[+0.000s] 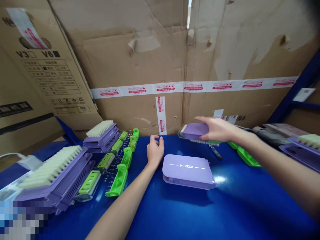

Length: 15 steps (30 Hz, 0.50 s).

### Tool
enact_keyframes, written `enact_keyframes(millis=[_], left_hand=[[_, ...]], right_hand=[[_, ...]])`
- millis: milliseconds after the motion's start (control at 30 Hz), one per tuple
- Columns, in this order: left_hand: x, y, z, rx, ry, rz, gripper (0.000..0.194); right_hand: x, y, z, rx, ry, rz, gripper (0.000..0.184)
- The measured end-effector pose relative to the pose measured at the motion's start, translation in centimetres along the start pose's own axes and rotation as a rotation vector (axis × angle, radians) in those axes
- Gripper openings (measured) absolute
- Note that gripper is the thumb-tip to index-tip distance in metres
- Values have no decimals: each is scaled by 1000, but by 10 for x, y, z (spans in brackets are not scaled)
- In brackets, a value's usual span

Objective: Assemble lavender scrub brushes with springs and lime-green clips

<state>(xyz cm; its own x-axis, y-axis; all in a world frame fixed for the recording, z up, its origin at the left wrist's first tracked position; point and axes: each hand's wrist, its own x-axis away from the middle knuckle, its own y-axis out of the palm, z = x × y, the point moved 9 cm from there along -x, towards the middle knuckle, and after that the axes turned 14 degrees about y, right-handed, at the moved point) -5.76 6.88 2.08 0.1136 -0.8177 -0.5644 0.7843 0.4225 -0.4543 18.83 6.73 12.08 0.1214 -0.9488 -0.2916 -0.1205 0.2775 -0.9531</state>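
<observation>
My right hand [212, 129] grips a purple part with a clear end [196, 130], raised over the back of the blue table. A strip of green and a toothed edge show along its underside. Loosely curled, my left hand [155, 150] rests on the table with thumb and forefinger apart and nothing visible between them. In front of me, right of the left hand, lies a purple casing marked KEMOQI [186, 168], apart from both hands. Beneath the right hand's part is a small dark metal tool [215, 151].
Purple casings topped with pale ribbed blocks [55, 166] stand at left. Beside them run clear-and-green pieces [90, 181], springs and green brackets [119, 180]. More green brackets [247, 156] and purple casings [300, 155] are at right. Cardboard [140, 110] walls the back.
</observation>
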Motion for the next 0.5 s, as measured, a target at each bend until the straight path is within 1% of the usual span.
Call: enact_keyframes(millis=[67, 200, 300, 367, 433, 500], left_hand=[[0, 0, 0, 4, 2, 4, 23], [1, -1, 1, 4, -4, 3, 23], [1, -2, 1, -9, -6, 5, 23], [1, -2, 1, -21, -13, 4, 22], [1, -2, 0, -28, -18, 2, 22], [1, -2, 0, -29, -16, 1, 22]], right_hand=[[-3, -19, 32, 41, 73, 25, 77], [-10, -39, 116, 168, 348, -18, 78], [-9, -46, 177, 245, 524, -55, 80], [-6, -48, 211, 274, 614, -60, 79], [-1, -51, 238, 289, 714, -46, 76], [4, -51, 259, 289, 796, -28, 73]])
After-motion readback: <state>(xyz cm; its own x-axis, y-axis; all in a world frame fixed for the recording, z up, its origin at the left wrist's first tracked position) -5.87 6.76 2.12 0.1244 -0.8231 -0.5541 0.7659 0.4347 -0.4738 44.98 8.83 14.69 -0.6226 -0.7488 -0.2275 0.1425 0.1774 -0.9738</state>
